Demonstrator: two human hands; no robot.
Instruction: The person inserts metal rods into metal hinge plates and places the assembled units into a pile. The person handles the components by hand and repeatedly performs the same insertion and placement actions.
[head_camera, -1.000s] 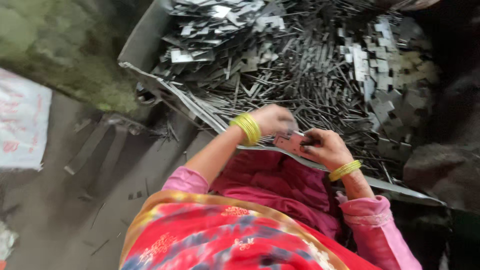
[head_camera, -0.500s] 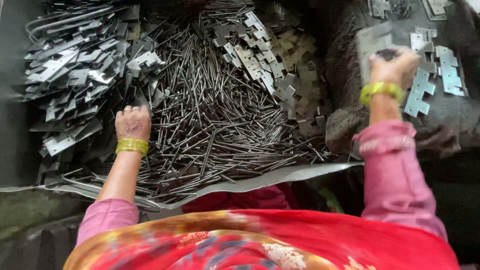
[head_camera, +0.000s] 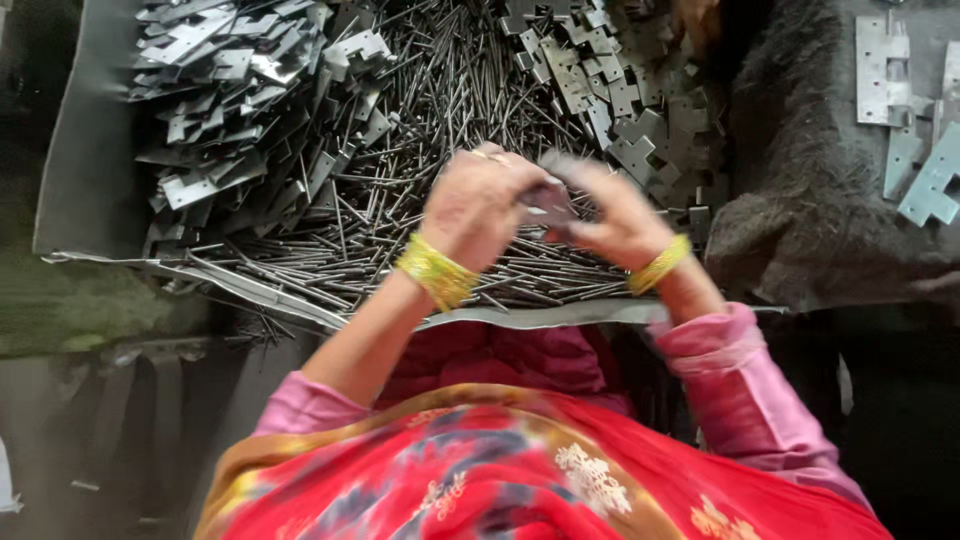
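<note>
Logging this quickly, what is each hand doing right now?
Left hand: closed on a small metal piece, blurred.
Right hand: closed on the same piece.

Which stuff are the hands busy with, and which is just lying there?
In use:
left hand
right hand
small metal piece held between them
heap of metal pins underneath

Lying about:
flat metal plates at left
plates on dark cloth at right

The tray (head_camera: 90, 200) is crowded: a heap of thin metal pins (head_camera: 420, 130) fills its middle, stamped hinge plates (head_camera: 220, 90) pile up at the left and more hinge plates (head_camera: 640, 110) at the right. Only a bare strip along the tray's left wall is open. A dark fuzzy cloth (head_camera: 810, 200) borders the right side.
</note>
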